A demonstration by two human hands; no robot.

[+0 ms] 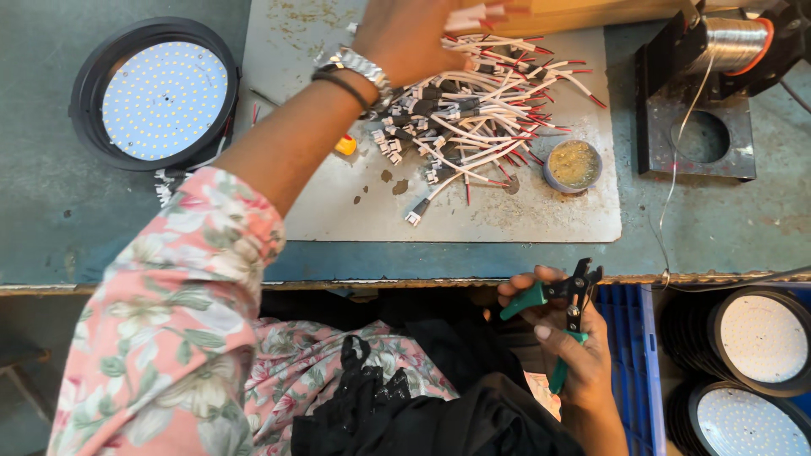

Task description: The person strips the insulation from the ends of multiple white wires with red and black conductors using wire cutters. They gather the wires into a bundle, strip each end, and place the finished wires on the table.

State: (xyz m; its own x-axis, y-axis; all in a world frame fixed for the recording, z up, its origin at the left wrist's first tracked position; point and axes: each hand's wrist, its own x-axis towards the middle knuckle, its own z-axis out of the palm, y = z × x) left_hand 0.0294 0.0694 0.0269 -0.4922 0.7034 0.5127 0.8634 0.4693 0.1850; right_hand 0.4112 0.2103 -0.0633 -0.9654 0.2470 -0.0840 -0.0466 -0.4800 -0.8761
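Head view: our left hand (pixel 414 38) reaches far over the mat, fingers closed on some wires from the pile of red and white wires (pixel 481 118). Our right hand (pixel 574 355) stays near the table edge and grips the green-handled pliers (pixel 562 308), jaws up, ready. Right of the pile stands a small round flux tin (pixel 573 165); far left lies a round LED panel (pixel 155 97).
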